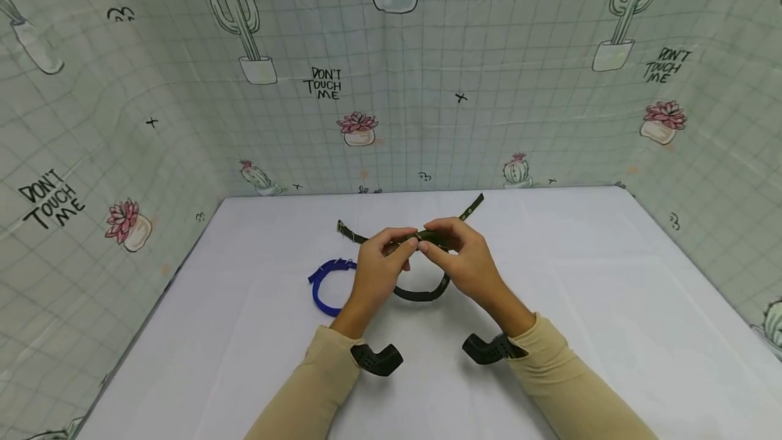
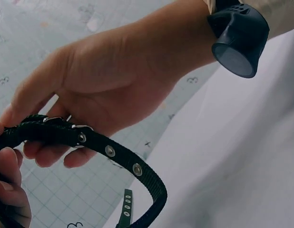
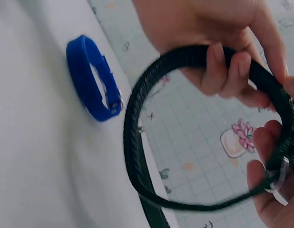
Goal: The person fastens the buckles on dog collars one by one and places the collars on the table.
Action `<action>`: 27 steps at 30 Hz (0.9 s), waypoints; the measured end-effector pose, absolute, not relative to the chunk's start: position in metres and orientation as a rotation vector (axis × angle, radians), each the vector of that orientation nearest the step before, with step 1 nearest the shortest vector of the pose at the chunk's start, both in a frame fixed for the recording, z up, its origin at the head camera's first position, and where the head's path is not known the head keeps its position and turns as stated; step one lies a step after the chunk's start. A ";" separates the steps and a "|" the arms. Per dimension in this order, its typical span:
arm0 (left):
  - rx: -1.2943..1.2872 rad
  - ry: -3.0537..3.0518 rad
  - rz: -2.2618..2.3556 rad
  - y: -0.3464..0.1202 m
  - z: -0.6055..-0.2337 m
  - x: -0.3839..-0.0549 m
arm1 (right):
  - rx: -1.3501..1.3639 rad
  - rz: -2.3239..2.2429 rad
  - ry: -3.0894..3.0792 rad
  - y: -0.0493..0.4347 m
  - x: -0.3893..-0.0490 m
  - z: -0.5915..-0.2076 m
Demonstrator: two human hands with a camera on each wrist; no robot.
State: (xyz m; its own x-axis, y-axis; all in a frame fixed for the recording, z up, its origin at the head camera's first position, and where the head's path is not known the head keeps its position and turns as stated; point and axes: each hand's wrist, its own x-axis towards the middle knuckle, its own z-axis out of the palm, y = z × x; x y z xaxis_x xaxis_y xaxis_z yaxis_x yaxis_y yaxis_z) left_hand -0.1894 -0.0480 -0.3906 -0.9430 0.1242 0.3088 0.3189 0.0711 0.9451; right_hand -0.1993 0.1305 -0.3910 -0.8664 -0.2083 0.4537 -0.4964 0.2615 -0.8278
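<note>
pale cloth (image 1: 421, 53) with a printed grid hangs round the back and sides of a white table (image 1: 244, 304), dotted with potted cactus drawings (image 1: 617, 26) and the words "don't touch me" (image 1: 324, 83).

over the middle of the table the left hand (image 1: 380, 269) and the right hand (image 1: 466, 260) come close together, thumbs and forefingers almost tip to tip. both are pinching the same dark collar (image 1: 421, 296), one at each side of its fastening. the collar is done round into a loop that hangs below the fingers. the left wrist view shows metal eyelets (image 2: 110, 151) along the strap and shiny buckle metal (image 2: 83, 127) by the fingertips (whether the buckle pin sits in a hole, i cannot tell). a metal ring (image 3: 279, 175) shows near the fingers in the right wrist view.

just past the hands, a green collar (image 1: 472, 207) lies opened out on the table, its two ends showing either side of the hands and its middle hidden by them. to the left, a blue collar (image 3: 81, 76) rests on the table in a loop, partly covered by the left hand in the head view.

each wrist wears a black gadget (image 1: 375, 360) poking inward, and behind these come beige sleeves (image 1: 314, 379), one on each arm, running down to the near edge of the view.
</note>
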 end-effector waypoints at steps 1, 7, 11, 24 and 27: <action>-0.455 -2.183 -2.005 -0.047 -0.391 -0.188 | 0.654 1.669 -2.280 0.130 -0.199 -0.392; -0.472 -2.150 -2.105 -0.045 -0.393 -0.188 | 0.669 1.828 -2.246 0.132 -0.198 -0.392; -0.486 -2.127 -2.126 -0.045 -0.391 -0.189 | 0.685 1.856 -2.244 0.133 -0.199 -0.388; -0.437 -2.088 -2.156 -0.045 -0.388 -0.191 | 0.638 1.850 -2.272 0.135 -0.201 -0.386; -0.417 -2.084 -2.171 -0.046 -0.387 -0.191 | 0.653 1.853 -2.263 0.135 -0.202 -0.387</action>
